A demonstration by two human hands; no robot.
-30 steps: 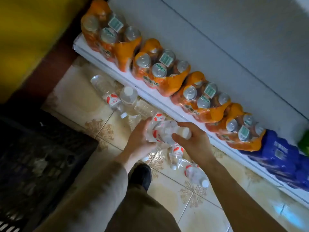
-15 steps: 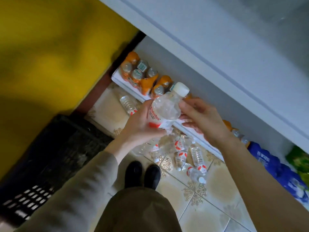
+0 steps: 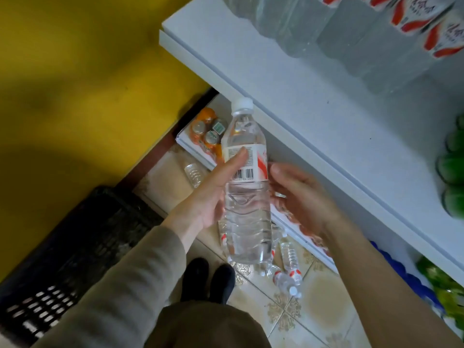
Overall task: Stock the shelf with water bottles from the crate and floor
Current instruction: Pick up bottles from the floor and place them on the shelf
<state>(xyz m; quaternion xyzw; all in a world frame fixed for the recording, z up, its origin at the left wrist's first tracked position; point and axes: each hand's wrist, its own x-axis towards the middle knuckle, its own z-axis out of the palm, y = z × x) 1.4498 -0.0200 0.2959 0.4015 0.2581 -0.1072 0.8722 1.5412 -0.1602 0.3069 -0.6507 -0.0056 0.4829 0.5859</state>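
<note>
I hold one water bottle (image 3: 246,197) in my left hand (image 3: 208,197), thumb laid across the label and fingers curled behind it. It is upright in the air, its cap close against the front edge of the white shelf (image 3: 326,101). My right hand (image 3: 298,199) is loose and spread at the bottle's 3 o'clock, holding nothing; I cannot tell whether it touches the plastic. I judge this the lift-and-place step. Next the bottle must clear that edge and go in toward 1 o'clock, where bare board lies before the standing bottles (image 3: 326,33). Loose bottles (image 3: 288,272) lie on the floor at 6 o'clock, the black crate (image 3: 75,247) at 8.
</note>
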